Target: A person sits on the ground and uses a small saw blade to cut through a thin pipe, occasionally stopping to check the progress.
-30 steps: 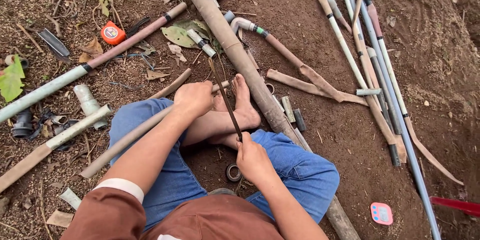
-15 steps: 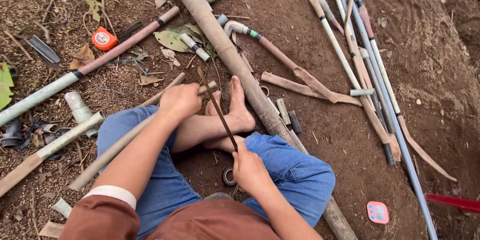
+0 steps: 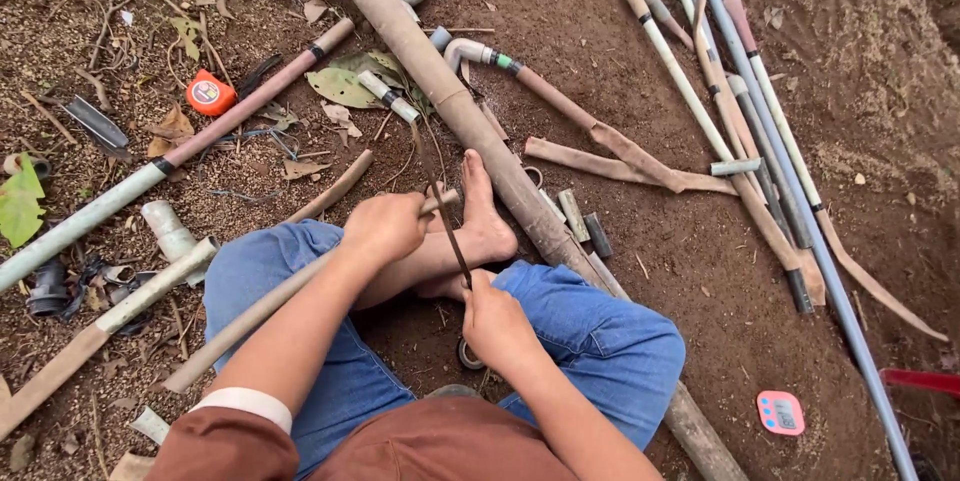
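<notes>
Over our bare foot (image 3: pixel 487 224), our left hand (image 3: pixel 385 226) grips a slim pipe (image 3: pixel 262 308); our right hand (image 3: pixel 497 321) clasps a thin blade (image 3: pixel 441 203) across it.

Even, soft daylight falls from above, bright without glare, and shadows stay faint and short. Focus is sharp at centre; slight wide-angle bending shows toward 3 and 9 o'clock.

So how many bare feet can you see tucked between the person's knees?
2. One foot rests sole-side against the big brown pipe, toes pointing up the picture. The second lies under the crossed leg by the right hand, mostly hidden.
</notes>
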